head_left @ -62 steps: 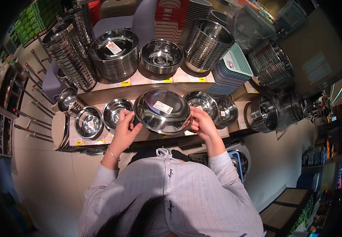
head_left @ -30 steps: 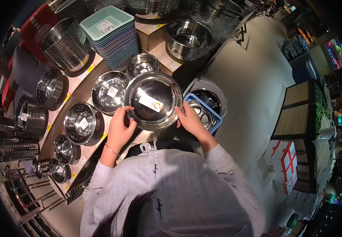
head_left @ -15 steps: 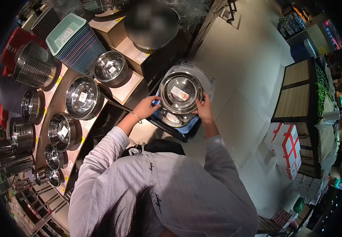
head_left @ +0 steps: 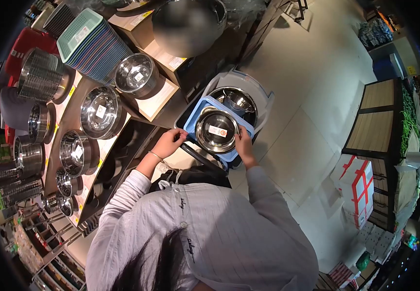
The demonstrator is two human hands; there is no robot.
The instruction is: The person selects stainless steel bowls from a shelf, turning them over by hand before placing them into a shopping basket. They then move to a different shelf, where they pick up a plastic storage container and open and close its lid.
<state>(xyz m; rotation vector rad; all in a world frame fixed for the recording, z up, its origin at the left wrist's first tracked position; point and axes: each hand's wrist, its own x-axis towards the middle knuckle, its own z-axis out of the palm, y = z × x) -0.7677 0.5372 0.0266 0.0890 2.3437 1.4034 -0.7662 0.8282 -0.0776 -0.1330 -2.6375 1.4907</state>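
Observation:
A round stainless steel bowl (head_left: pixel 215 143) with a white and orange label lies over the blue plastic basket (head_left: pixel 205 107), close to my body. My right hand (head_left: pixel 245 149) grips the bowl's right rim, thumb on top and fingers partly hidden. Beside the basket's left edge, my left hand (head_left: pixel 171 142) is closed with its fingertips pressed together, apart from the bowl; what it pinches, if anything, does not show. Beyond the basket, a shiny steel basin (head_left: pixel 251 99) with a smaller steel vessel (head_left: pixel 236 100) inside sits in the grey cart (head_left: pixel 263 90).
To my left, a display shelf (head_left: pixel 96 182) carries several steel bowls (head_left: pixel 100 112) and a stack of plastic baskets (head_left: pixel 91 46). A tiled floor (head_left: pixel 287 121) runs along the right. White boxes with red tape (head_left: pixel 358 186) stand farther right, beside a dark-framed stand (head_left: pixel 365 114).
The steel bowl has moved down toward my body, in my right hand. My left hand has drawn away from the bowl to the left. More of the blue basket and the basin behind shows.

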